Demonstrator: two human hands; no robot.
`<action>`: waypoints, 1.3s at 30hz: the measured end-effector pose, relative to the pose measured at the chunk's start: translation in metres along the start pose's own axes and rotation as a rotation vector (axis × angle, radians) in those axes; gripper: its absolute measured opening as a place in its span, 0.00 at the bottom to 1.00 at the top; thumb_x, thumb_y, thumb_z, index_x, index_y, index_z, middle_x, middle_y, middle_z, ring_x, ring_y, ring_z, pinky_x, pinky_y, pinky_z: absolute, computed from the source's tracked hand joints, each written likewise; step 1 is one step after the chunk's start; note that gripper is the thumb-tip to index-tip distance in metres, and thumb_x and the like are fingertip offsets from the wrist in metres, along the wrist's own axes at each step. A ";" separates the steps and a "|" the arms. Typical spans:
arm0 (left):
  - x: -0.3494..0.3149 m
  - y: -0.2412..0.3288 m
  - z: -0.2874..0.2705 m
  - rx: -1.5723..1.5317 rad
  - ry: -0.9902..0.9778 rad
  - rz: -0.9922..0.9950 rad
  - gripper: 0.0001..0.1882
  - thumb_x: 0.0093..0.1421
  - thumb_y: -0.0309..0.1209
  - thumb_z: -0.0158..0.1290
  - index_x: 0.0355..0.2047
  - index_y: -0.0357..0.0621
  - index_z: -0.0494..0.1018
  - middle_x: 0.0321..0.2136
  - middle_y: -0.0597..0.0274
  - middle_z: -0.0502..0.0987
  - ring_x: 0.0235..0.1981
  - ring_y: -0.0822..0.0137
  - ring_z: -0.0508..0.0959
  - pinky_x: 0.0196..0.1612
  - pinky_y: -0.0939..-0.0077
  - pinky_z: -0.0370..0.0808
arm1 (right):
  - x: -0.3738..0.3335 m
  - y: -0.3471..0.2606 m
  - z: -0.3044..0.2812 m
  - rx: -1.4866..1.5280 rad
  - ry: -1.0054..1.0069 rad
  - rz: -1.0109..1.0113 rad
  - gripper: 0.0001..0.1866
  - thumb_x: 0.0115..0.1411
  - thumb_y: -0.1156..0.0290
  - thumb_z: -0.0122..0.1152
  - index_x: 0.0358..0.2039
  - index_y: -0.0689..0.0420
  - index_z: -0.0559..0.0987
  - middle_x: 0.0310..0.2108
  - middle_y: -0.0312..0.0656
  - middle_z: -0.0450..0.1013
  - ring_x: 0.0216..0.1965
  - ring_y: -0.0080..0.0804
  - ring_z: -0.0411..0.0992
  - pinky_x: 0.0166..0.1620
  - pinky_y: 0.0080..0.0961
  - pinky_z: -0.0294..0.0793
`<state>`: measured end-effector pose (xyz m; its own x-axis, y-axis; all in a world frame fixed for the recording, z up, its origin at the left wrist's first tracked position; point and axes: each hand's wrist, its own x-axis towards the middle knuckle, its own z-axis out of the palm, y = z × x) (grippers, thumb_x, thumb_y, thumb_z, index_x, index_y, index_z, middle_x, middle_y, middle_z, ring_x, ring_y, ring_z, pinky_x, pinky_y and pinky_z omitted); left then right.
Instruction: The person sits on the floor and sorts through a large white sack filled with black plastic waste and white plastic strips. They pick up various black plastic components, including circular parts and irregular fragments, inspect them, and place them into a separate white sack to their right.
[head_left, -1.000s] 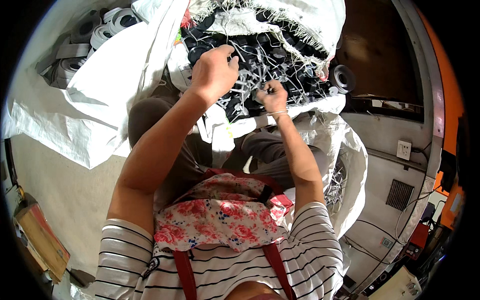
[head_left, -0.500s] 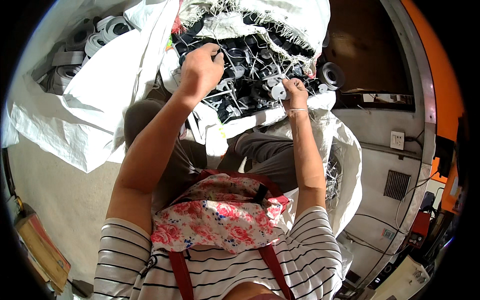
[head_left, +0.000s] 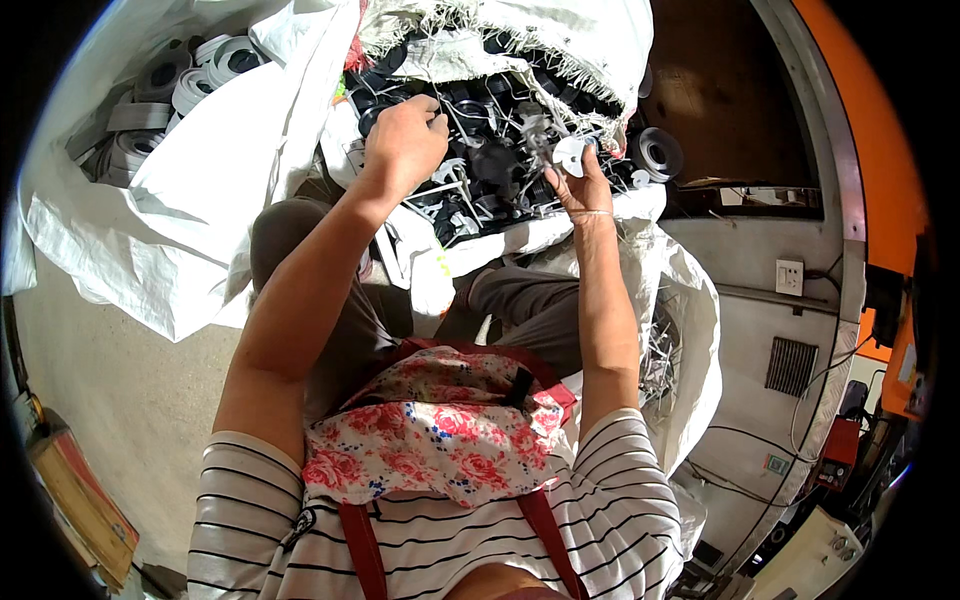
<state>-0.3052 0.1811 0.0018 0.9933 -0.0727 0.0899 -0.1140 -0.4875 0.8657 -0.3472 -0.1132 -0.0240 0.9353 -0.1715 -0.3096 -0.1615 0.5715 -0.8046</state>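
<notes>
The right hand (head_left: 582, 188) grasps a white notched disc (head_left: 569, 155) between thumb and fingers, with blurred pale scraps (head_left: 536, 132) just left of its fingertips. The left hand (head_left: 403, 148) has its fingers half curled beside black parts (head_left: 468, 112), though from this angle I cannot tell whether they pinch anything. A grey roll (head_left: 672, 157) sits right of the right fingers, near them.

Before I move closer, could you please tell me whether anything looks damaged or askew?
Yes: at the top, the middle white sack has a ragged fringe of loose threads hanging beside the black pieces, so it looks frayed.
</notes>
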 end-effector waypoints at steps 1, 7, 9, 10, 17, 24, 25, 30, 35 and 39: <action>0.000 0.000 0.001 0.003 -0.007 0.002 0.16 0.55 0.34 0.51 0.39 0.35 0.74 0.35 0.47 0.78 0.39 0.52 0.77 0.44 0.69 0.72 | 0.001 0.000 -0.002 0.029 0.013 -0.016 0.18 0.60 0.60 0.54 0.43 0.61 0.72 0.38 0.44 0.74 0.38 0.36 0.74 0.37 0.35 0.80; 0.001 0.001 0.004 0.004 -0.004 0.002 0.16 0.54 0.34 0.51 0.39 0.35 0.74 0.34 0.47 0.78 0.39 0.52 0.78 0.43 0.69 0.73 | -0.007 -0.017 -0.012 0.237 -0.059 -0.128 0.14 0.58 0.66 0.58 0.41 0.62 0.73 0.39 0.47 0.74 0.41 0.39 0.74 0.42 0.35 0.78; 0.001 0.000 0.003 -0.019 0.005 0.023 0.16 0.54 0.34 0.51 0.38 0.35 0.74 0.34 0.47 0.78 0.38 0.52 0.78 0.43 0.69 0.73 | -0.028 -0.034 -0.017 0.290 -0.060 -0.182 0.16 0.57 0.66 0.59 0.41 0.62 0.73 0.39 0.46 0.74 0.41 0.40 0.73 0.44 0.36 0.76; 0.002 -0.001 0.002 -0.034 0.011 0.036 0.15 0.54 0.34 0.51 0.38 0.35 0.74 0.34 0.47 0.78 0.38 0.52 0.78 0.43 0.69 0.73 | -0.043 -0.046 -0.023 0.307 -0.055 -0.210 0.16 0.56 0.66 0.60 0.42 0.62 0.73 0.40 0.45 0.74 0.42 0.40 0.72 0.45 0.36 0.75; 0.000 0.001 -0.014 -0.116 0.071 -0.002 0.15 0.54 0.36 0.50 0.39 0.41 0.75 0.36 0.49 0.78 0.40 0.51 0.77 0.44 0.68 0.72 | -0.244 -0.185 -0.133 0.038 -0.040 -0.524 0.19 0.58 0.63 0.57 0.45 0.63 0.71 0.42 0.46 0.73 0.43 0.38 0.72 0.49 0.33 0.71; 0.000 0.011 -0.027 -0.246 0.117 -0.060 0.16 0.54 0.36 0.51 0.40 0.39 0.75 0.37 0.49 0.78 0.41 0.54 0.77 0.46 0.70 0.72 | -0.370 -0.194 -0.244 -2.464 1.338 -0.057 0.42 0.49 0.47 0.63 0.55 0.65 0.63 0.45 0.49 0.71 0.39 0.32 0.74 0.32 0.28 0.77; -0.003 0.013 -0.028 -0.252 0.112 -0.061 0.16 0.54 0.36 0.51 0.39 0.39 0.75 0.37 0.50 0.78 0.41 0.54 0.77 0.46 0.71 0.72 | -0.343 -0.185 -0.212 -1.921 1.247 -0.117 0.39 0.51 0.52 0.63 0.56 0.64 0.62 0.46 0.49 0.71 0.40 0.33 0.74 0.33 0.27 0.76; 0.004 0.000 -0.021 -0.310 0.117 -0.139 0.15 0.54 0.36 0.51 0.39 0.39 0.75 0.36 0.50 0.78 0.39 0.54 0.78 0.44 0.71 0.72 | -0.173 -0.061 0.010 -1.495 0.357 -0.132 0.34 0.49 0.69 0.67 0.56 0.56 0.62 0.46 0.45 0.71 0.45 0.35 0.71 0.47 0.27 0.72; 0.001 0.006 -0.019 -0.328 0.143 -0.031 0.15 0.54 0.34 0.51 0.37 0.36 0.75 0.34 0.48 0.78 0.37 0.55 0.78 0.42 0.71 0.73 | -0.056 0.082 0.079 -2.032 -0.400 -0.363 0.46 0.42 0.66 0.69 0.61 0.42 0.54 0.64 0.49 0.43 0.63 0.51 0.46 0.60 0.43 0.57; 0.005 -0.005 -0.017 -0.258 0.159 0.044 0.16 0.55 0.32 0.52 0.40 0.32 0.74 0.35 0.49 0.78 0.34 0.65 0.78 0.38 0.76 0.74 | -0.001 0.139 0.111 -2.213 -0.326 -0.397 0.50 0.39 0.53 0.70 0.62 0.39 0.53 0.66 0.52 0.36 0.66 0.56 0.35 0.58 0.64 0.48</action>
<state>-0.2996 0.1977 0.0064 0.9803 0.0583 0.1888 -0.1690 -0.2485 0.9538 -0.3353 0.0555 -0.0797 0.9637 0.2108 -0.1641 0.2174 -0.9758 0.0230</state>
